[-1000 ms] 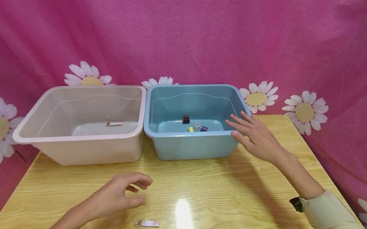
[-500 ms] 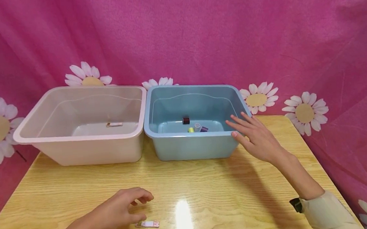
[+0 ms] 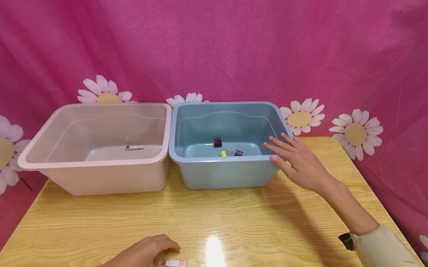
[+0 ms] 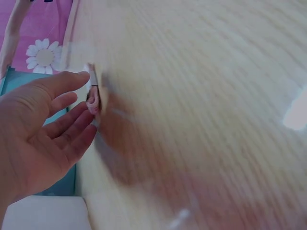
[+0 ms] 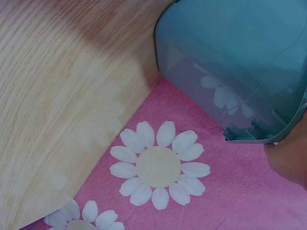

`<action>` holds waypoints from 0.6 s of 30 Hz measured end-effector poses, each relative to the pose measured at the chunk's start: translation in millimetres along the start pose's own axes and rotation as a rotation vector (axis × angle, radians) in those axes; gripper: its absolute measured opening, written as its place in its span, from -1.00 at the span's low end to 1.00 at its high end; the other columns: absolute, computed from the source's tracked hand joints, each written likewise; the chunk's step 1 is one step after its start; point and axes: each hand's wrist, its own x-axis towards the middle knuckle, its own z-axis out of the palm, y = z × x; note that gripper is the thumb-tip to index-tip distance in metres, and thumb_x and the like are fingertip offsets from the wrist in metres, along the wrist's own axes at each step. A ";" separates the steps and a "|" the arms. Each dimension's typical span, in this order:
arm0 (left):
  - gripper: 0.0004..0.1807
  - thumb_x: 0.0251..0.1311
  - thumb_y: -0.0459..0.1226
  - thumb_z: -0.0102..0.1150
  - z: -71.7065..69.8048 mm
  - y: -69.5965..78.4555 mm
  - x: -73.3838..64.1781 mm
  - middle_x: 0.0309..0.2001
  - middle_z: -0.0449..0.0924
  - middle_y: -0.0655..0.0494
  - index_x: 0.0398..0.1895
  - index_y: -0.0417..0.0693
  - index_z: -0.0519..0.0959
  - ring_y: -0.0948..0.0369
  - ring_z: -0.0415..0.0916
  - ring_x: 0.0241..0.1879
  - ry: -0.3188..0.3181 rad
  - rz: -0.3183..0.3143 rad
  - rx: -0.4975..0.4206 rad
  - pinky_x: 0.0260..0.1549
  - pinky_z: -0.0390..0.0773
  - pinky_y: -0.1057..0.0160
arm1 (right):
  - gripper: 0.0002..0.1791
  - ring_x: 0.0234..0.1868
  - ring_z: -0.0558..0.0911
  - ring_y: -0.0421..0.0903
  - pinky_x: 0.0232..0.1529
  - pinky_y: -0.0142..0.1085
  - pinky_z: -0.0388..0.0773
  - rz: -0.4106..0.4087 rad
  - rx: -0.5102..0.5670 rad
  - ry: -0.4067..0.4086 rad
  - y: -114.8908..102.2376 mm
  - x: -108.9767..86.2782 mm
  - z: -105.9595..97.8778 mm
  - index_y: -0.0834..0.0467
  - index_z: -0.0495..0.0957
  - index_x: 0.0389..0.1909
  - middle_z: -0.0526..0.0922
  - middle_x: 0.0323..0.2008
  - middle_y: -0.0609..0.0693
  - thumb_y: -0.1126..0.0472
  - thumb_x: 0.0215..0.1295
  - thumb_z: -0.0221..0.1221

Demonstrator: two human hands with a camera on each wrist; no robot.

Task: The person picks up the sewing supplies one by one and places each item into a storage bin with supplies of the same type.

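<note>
My left hand (image 3: 142,258) is low over the wooden table, thumb and fingers apart around the gold end of a white and pink nail clipper (image 3: 176,264). In the left wrist view the clipper (image 4: 93,88) lies on the table by the thumb and fingertips; whether they touch it I cannot tell. My right hand (image 3: 301,164) rests on the near right corner of the blue tub (image 3: 224,173), fingers straight and spread. Several thread spools, including a dark one (image 3: 217,143) and a yellow one (image 3: 223,153), lie in that tub.
A pale pink tub (image 3: 115,177) stands directly left of the blue one, with another clipper (image 3: 134,147) on its floor. Both tubs stand at the table's (image 3: 243,215) back, before a pink daisy-patterned cloth (image 3: 207,42).
My left hand has come down toward the table, from above the nail clipper to around its left end. The right hand has stayed on the blue tub.
</note>
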 end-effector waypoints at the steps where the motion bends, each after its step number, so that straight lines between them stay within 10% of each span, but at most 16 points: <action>1: -0.63 0.16 -0.28 0.39 1.0 -0.4 -0.4 -0.04 0.54 0.36 0.06 0.00 0.61 0.42 0.41 -0.24 0.000 0.002 -0.004 -0.23 0.50 0.35 | -0.46 0.51 0.05 0.25 0.47 0.11 -0.18 -0.001 -0.001 0.001 0.0 -0.1 0.2 0.07 0.36 0.44 0.26 0.47 0.07 -0.02 0.53 0.02; 18: -0.71 0.16 -0.41 0.31 12.6 -5.0 -0.2 -0.19 0.45 0.44 -0.06 0.05 0.65 0.46 0.33 -0.36 -0.001 0.018 -0.016 -0.39 0.45 0.43 | -0.46 0.50 0.06 0.25 0.46 0.12 -0.15 -0.013 -0.001 0.009 0.4 -0.3 0.9 0.08 0.37 0.43 0.27 0.46 0.08 -0.01 0.53 0.02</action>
